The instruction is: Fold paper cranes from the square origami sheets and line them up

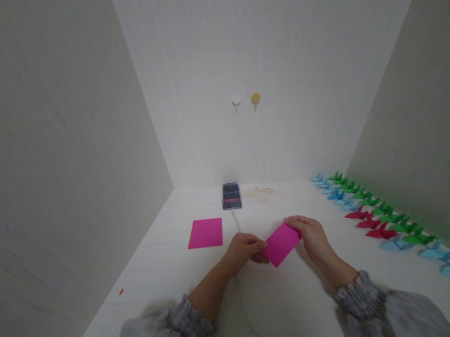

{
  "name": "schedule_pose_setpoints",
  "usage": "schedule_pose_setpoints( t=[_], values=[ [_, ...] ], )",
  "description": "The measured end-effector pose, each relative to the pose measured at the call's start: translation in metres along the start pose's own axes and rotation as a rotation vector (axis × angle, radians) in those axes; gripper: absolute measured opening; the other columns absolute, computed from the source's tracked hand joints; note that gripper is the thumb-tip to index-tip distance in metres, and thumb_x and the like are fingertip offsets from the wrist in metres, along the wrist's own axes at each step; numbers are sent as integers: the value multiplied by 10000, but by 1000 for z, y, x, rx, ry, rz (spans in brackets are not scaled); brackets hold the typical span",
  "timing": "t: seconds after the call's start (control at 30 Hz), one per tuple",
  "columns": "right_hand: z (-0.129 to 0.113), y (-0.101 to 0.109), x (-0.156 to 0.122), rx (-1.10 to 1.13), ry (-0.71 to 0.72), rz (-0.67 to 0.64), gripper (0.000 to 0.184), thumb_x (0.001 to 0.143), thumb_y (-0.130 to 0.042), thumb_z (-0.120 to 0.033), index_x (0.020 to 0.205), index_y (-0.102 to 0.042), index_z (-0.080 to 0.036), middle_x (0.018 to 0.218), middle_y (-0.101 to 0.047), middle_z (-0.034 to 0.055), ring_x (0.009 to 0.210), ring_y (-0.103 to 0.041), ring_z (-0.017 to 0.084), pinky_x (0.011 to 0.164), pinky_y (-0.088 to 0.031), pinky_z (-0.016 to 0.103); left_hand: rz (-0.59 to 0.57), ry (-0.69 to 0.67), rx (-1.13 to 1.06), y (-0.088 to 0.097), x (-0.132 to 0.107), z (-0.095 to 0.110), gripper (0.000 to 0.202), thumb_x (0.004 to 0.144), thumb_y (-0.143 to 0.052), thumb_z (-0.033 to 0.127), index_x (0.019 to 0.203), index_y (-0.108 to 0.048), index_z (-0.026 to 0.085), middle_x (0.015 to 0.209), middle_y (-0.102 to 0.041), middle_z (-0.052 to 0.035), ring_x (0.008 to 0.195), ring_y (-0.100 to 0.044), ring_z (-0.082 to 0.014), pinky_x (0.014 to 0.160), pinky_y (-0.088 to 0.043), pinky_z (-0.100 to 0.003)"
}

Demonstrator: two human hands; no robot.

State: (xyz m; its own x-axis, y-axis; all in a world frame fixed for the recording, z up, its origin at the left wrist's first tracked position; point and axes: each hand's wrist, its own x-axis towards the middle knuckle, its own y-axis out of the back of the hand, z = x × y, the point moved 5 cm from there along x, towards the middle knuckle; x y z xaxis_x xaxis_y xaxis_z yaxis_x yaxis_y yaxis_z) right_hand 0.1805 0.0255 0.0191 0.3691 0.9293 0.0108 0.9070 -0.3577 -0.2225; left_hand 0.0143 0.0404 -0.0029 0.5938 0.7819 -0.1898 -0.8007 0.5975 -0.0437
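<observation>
Between my two hands is a pink sheet of origami paper [282, 243], folded to a rectangle and tilted up to the right. My left hand [247, 248] pinches its lower left end between thumb and fingers. At the upper right end, my right hand [308, 232] grips the paper, thumb and fingers closed on its edge. A stack of square pink origami paper [205, 233] lies flat on the white table to the left, with a thin yellow edge showing.
A phone [231, 196] lies at the back, its white cable [245, 306] running under my left arm towards me. Rows of folded paper cranes [380, 231] in green, blue and red line the right side. A small orange-red piece [121, 291] lies at left. Walls enclose the table [159, 268].
</observation>
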Motion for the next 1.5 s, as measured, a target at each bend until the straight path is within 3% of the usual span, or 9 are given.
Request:
schedule_pose_setpoints(
  t=[0.27, 0.47, 0.67, 0.83, 1.27, 1.5],
  values=[
    [4, 2, 4, -47, 3, -34, 130, 562, -652, -258, 556, -628, -130, 464, -577, -2, 414, -451, 102, 434, -310, 226, -57, -11, -49, -5, 0, -2, 321, 620, -570, 393, 720, -624, 93, 627, -642, -83, 556, -594, -132, 545, -448, -233],
    [3, -9, -4, -97, -8, -48, 171, 541, -665, -296, 530, -604, -137, 429, -541, -21, 392, -421, 95, 424, -293, 228, -16, -4, -10, -6, 2, -6, 343, 506, -674, 342, 743, -631, 99, 623, -633, -57, 494, -551, -107, 528, -449, -240],
    [2, -19, -7, -7, 63, -151, 236, 645, -597, -353, 761, -614, -147, 631, -593, 6, 544, -488, 112, 535, -364, 231, 94, -74, -113, 1, 4, 1, 332, 515, -676, 326, 731, -620, 80, 625, -630, -59, 517, -558, -117, 533, -455, -246],
    [10, -33, -13, -52, 14, -329, 225, 634, -606, -364, 630, -588, -141, 564, -559, -10, 493, -453, 93, 508, -346, 219, 169, -164, -212, 5, 2, 11, 329, 556, -659, 320, 778, -596, 86, 667, -641, -63, 567, -579, -126, 581, -464, -256],
    [8, -31, -16, -247, 88, -289, 298, 619, -584, -404, 466, -555, -150, 442, -522, -14, 445, -437, 101, 489, -330, 217, 187, -212, -174, 4, 0, 13, 358, 521, -676, 341, 766, -561, 106, 652, -636, -51, 589, -582, -149, 572, -447, -258],
    [15, -33, -16, -235, 45, -336, 251, 613, -607, -329, 451, -565, -141, 415, -510, -21, 413, -417, 86, 453, -312, 206, 248, -265, -123, 11, 0, 17, 274, 616, -597, 365, 704, -596, 105, 619, -614, -26, 527, -532, -99, 522, -406, -207]
  ],
)
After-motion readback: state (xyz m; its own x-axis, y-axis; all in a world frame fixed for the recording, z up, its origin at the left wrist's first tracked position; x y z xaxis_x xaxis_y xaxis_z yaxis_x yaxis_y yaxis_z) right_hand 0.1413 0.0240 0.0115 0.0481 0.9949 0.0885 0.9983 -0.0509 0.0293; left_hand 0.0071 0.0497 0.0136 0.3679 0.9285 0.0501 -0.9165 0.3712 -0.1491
